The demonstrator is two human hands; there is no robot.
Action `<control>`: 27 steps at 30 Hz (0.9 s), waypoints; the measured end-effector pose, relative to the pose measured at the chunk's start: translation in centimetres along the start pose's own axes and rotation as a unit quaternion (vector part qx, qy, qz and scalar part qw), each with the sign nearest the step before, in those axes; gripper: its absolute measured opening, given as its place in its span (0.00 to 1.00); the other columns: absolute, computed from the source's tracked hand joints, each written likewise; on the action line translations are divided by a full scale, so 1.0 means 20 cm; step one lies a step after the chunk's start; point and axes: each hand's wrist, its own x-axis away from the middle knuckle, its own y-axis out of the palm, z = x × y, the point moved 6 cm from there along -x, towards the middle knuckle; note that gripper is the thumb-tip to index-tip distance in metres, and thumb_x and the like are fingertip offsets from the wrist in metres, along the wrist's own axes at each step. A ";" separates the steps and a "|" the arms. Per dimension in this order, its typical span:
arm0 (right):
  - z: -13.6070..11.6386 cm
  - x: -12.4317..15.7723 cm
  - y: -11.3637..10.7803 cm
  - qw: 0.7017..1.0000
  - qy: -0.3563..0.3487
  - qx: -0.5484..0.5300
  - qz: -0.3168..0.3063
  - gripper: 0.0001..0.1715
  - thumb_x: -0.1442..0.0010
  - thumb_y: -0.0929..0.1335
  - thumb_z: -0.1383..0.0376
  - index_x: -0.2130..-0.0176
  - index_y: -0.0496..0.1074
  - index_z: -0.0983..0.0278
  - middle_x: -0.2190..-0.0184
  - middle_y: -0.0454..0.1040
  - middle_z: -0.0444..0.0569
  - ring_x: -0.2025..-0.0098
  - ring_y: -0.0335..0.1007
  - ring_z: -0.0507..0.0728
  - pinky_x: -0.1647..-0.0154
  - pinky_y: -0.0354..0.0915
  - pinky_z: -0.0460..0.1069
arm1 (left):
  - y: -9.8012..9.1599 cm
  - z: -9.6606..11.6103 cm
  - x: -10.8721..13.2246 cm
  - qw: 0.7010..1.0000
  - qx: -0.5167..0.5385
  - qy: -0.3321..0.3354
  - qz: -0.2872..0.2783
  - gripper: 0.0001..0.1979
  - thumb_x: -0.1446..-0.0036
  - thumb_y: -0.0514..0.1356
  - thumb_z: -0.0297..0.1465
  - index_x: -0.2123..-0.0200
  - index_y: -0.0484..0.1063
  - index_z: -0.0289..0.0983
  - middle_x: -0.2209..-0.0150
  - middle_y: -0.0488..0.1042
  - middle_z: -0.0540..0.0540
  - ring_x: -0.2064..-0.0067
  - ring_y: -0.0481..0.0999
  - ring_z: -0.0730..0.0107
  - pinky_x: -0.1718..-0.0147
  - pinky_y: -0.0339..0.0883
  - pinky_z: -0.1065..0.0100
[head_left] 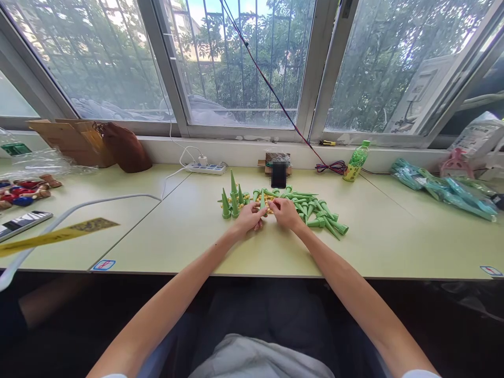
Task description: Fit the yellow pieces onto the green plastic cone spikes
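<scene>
My left hand [247, 217] is closed around a green cone-shaped plastic spike [263, 199], which points upward. Close beside it, my right hand [287, 213] has its fingertips pinched together near that spike; whatever lies between them is too small to make out. Small yellow pieces [270, 193] are scattered behind and between my hands. Several green spikes [226, 203] stand upright on their wide ends to the left of my left hand. To the right of my right hand, a loose pile of green spikes [309, 209] lies on its side.
The pale table [177, 241] runs along a window. At its back are a power strip [207, 168], a small box with a dark blurred panel [279, 175] and a drink bottle [356, 160]. Plastic packets [444, 189] lie right; a white curved bar [79, 207] with a yellow tag stands left.
</scene>
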 end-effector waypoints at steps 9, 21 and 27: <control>0.00 0.01 0.01 0.999 0.014 -0.033 -0.014 0.13 0.36 0.66 0.60 0.70 0.71 0.64 0.75 0.74 0.46 0.73 0.66 0.53 0.67 0.58 0.47 | -0.02 -0.03 -0.02 1.000 0.007 0.000 0.022 0.16 0.41 0.67 0.35 0.55 0.68 0.33 0.75 0.71 0.53 0.86 0.65 0.81 0.88 0.56 0.75; -0.01 0.00 0.01 1.000 0.003 -0.002 -0.018 0.21 0.34 0.63 0.62 0.77 0.65 0.63 0.78 0.69 0.45 0.74 0.60 0.52 0.69 0.55 0.47 | -0.01 -0.01 -0.01 1.000 -0.012 0.007 0.023 0.14 0.39 0.65 0.32 0.54 0.68 0.32 0.71 0.73 0.50 0.84 0.67 0.81 0.87 0.58 0.75; -0.02 0.01 0.00 0.999 0.019 -0.032 -0.011 0.17 0.34 0.64 0.60 0.74 0.67 0.63 0.78 0.71 0.45 0.74 0.64 0.52 0.68 0.57 0.47 | -0.01 -0.01 -0.01 1.000 -0.017 0.013 0.022 0.13 0.38 0.64 0.33 0.55 0.67 0.33 0.71 0.72 0.51 0.84 0.66 0.82 0.86 0.58 0.75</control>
